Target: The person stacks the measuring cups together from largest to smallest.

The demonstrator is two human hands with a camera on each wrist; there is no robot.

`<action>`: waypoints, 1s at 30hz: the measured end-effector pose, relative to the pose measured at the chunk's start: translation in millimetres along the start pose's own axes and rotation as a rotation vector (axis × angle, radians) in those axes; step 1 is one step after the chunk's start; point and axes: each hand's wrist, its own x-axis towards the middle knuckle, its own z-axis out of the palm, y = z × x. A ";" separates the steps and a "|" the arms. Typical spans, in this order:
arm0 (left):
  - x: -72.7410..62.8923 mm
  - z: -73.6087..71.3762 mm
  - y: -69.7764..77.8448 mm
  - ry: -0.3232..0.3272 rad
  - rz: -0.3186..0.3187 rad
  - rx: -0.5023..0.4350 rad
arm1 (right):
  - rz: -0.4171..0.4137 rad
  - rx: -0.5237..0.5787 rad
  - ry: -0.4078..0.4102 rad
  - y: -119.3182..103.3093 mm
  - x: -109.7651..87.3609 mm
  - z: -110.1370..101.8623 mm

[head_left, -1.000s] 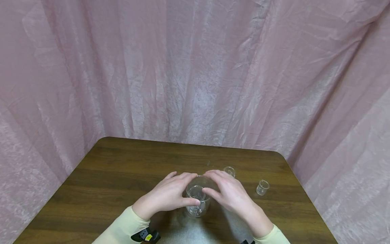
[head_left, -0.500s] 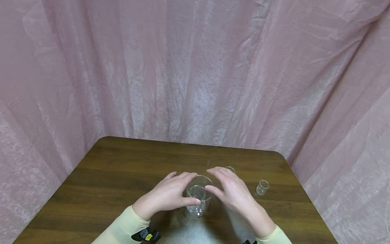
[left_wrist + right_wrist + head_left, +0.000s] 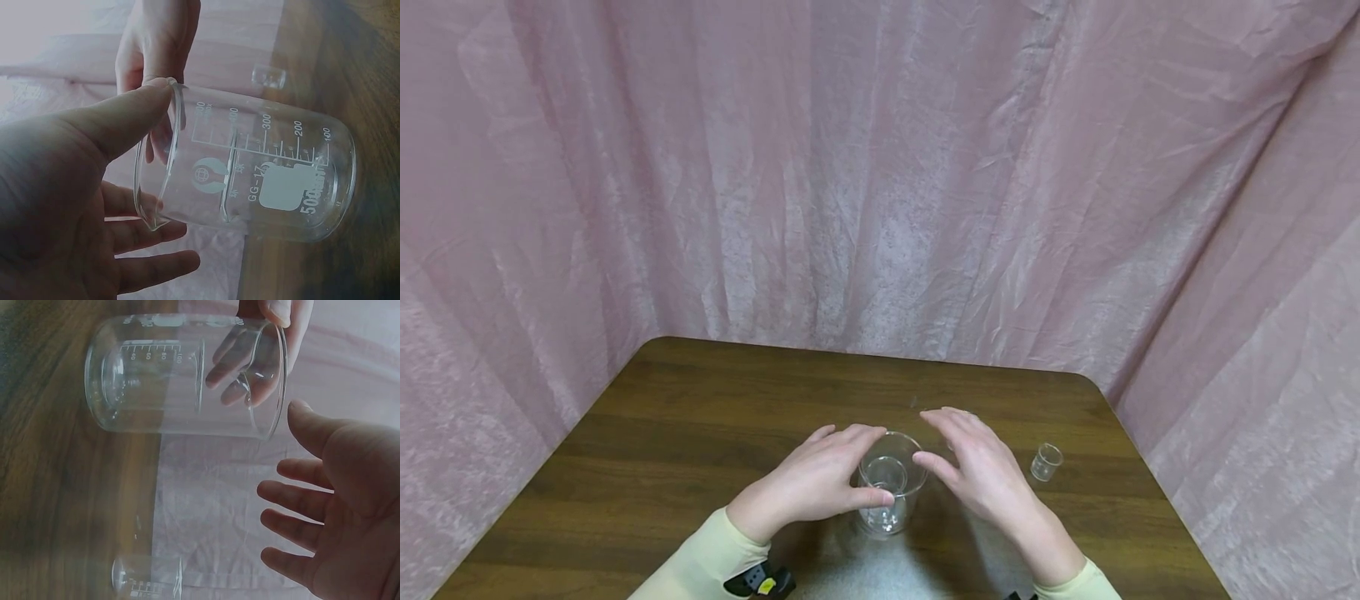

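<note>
A large clear glass beaker [image 3: 913, 477], marked 500 ml in the left wrist view, stands upright on the table. Inside it sits a smaller graduated beaker [image 3: 150, 375]. My left hand [image 3: 820, 475] holds the large beaker at its rim, thumb on the near side and fingers round the far side. To the right of the rim, my right hand [image 3: 985, 479] is spread, apart from the glass and holding nothing. Another small beaker [image 3: 147, 578] is largely hidden behind the right hand in the head view.
A tiny beaker [image 3: 1047, 462] stands on the right part of the brown wooden table [image 3: 715, 400]. Pink curtains [image 3: 865, 183] hang behind the table and at both sides. A faint small mark [image 3: 913, 401] lies beyond the hands; its kind cannot be told.
My right hand has drawn away from the large beaker's rim, to the right, and now covers more of the small beaker behind it. The left hand and the large beaker have stayed put.
</note>
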 end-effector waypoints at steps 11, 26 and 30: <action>-1.0 -2.1 2.4 0.015 0.020 -0.019 | 0.036 -0.015 0.027 7.0 -1.8 -0.7; -1.0 -1.6 3.0 0.001 0.017 -0.025 | 0.022 -0.032 0.098 13.2 -0.2 -0.5; -1.1 -1.2 2.8 -0.001 0.020 -0.016 | 0.025 -0.033 0.114 15.4 0.9 0.8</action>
